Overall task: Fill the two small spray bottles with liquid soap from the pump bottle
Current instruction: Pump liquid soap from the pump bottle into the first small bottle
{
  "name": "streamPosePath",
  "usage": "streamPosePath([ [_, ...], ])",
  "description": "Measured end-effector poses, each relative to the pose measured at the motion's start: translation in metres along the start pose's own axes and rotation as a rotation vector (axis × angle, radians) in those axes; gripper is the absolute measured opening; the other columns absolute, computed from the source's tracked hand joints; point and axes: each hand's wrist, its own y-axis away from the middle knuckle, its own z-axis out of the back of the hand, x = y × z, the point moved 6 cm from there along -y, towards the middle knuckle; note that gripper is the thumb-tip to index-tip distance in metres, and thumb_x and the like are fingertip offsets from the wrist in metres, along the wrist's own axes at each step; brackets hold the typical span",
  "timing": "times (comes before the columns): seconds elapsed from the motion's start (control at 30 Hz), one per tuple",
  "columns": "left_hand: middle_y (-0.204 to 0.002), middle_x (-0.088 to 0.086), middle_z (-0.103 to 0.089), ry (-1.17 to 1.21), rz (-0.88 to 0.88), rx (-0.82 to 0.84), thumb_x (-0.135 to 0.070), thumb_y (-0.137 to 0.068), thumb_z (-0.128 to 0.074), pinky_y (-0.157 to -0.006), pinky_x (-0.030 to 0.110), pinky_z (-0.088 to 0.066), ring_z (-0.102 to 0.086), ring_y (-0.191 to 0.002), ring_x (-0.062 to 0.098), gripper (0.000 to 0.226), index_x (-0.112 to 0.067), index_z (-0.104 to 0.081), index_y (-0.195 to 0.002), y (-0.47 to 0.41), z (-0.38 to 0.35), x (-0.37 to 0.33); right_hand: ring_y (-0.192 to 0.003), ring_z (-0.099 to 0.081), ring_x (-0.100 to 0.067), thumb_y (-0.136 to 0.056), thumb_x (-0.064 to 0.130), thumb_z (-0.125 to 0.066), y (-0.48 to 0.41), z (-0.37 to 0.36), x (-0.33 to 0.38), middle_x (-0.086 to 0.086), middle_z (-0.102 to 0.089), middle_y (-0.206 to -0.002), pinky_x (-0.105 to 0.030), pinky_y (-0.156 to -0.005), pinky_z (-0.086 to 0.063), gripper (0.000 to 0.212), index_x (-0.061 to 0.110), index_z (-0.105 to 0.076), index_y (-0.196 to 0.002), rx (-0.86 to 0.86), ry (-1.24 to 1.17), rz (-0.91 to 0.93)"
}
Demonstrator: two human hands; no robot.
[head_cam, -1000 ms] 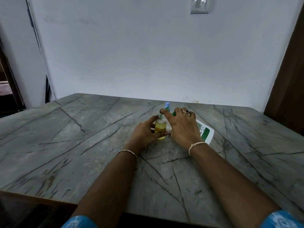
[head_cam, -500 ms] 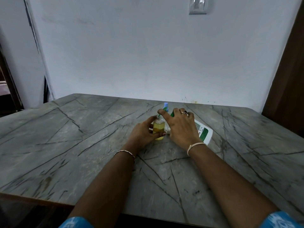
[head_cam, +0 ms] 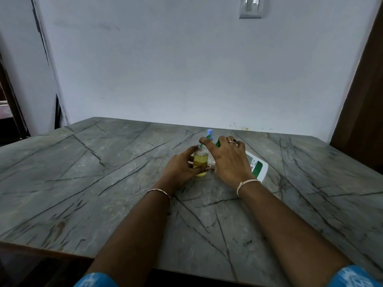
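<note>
A small clear spray bottle (head_cam: 200,161), partly filled with yellow liquid and without its cap, stands on the table, gripped round its body by my left hand (head_cam: 182,167). My right hand (head_cam: 229,160) lies over the top of the white pump bottle (head_cam: 257,168) with the green label, which leans to the right behind it. That hand's fingers curl round the green pump head (head_cam: 217,143), and the index finger stretches over the nozzle at the small bottle's mouth. A light blue spray top (head_cam: 209,134) shows just behind. Its bottle is hidden.
The grey marbled table (head_cam: 103,172) ends at a white wall at the back. A small white piece (head_cam: 212,163) lies between my hands. A dark wooden panel (head_cam: 360,100) stands at the right, and a doorway opens at the left.
Both hands stay at the bottles in the same hold. Only the view has shifted slightly.
</note>
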Motion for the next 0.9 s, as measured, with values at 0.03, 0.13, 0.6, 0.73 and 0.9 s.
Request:
streamPosePath([
  [0.03, -0.124, 0.004, -0.064, -0.004, -0.001, 0.002, -0.045, -0.076, -0.074, -0.083, 0.023, -0.045, -0.065, -0.100, 0.016, 0.082, -0.028, -0.034, -0.145, -0.0002, 0.0000, -0.0001, -0.113, -0.049, -0.031, -0.080, 0.021, -0.067, -0.0007, -0.0003, 0.0001, -0.010, -0.052, -0.118, -0.048, -0.095, -0.037, 0.077, 0.036, -0.021, -0.140, -0.003, 0.001, -0.002],
  [0.13, -0.124, 0.003, -0.064, -0.012, -0.006, 0.005, -0.045, -0.076, -0.075, -0.083, 0.022, -0.044, -0.066, -0.099, 0.016, 0.080, -0.029, -0.035, -0.144, -0.0002, -0.0001, -0.0005, -0.112, -0.048, -0.030, -0.080, 0.024, -0.067, -0.0026, -0.0006, 0.0005, -0.010, -0.052, -0.118, -0.047, -0.095, -0.037, 0.073, 0.034, -0.024, -0.138, -0.016, -0.008, -0.012],
  [0.6, -0.120, 0.003, -0.066, 0.004, -0.003, -0.006, -0.047, -0.074, -0.076, -0.083, 0.024, -0.048, -0.067, -0.096, 0.015, 0.082, -0.029, -0.036, -0.144, -0.0014, -0.0003, 0.0016, -0.112, -0.048, -0.032, -0.079, 0.024, -0.069, -0.0018, 0.0000, 0.0000, -0.012, -0.052, -0.119, -0.047, -0.095, -0.037, 0.073, 0.033, -0.028, -0.139, -0.019, -0.030, -0.010],
  [0.73, -0.121, 0.003, -0.065, 0.006, 0.002, -0.002, -0.047, -0.074, -0.076, -0.086, 0.027, -0.049, -0.066, -0.099, 0.017, 0.082, -0.029, -0.036, -0.144, -0.0013, -0.0006, 0.0024, -0.112, -0.049, -0.032, -0.078, 0.025, -0.071, -0.0014, -0.0001, 0.0009, -0.012, -0.053, -0.118, -0.047, -0.094, -0.038, 0.076, 0.033, -0.028, -0.139, -0.018, -0.035, -0.005],
  [0.9, -0.122, 0.003, -0.065, 0.008, 0.011, -0.010, -0.048, -0.074, -0.075, -0.085, 0.023, -0.046, -0.066, -0.101, 0.016, 0.084, -0.028, -0.035, -0.145, -0.0014, 0.0005, 0.0025, -0.113, -0.050, -0.032, -0.079, 0.026, -0.071, -0.0007, -0.0010, 0.0012, -0.013, -0.053, -0.119, -0.048, -0.095, -0.038, 0.079, 0.036, -0.023, -0.141, -0.020, -0.027, 0.004],
])
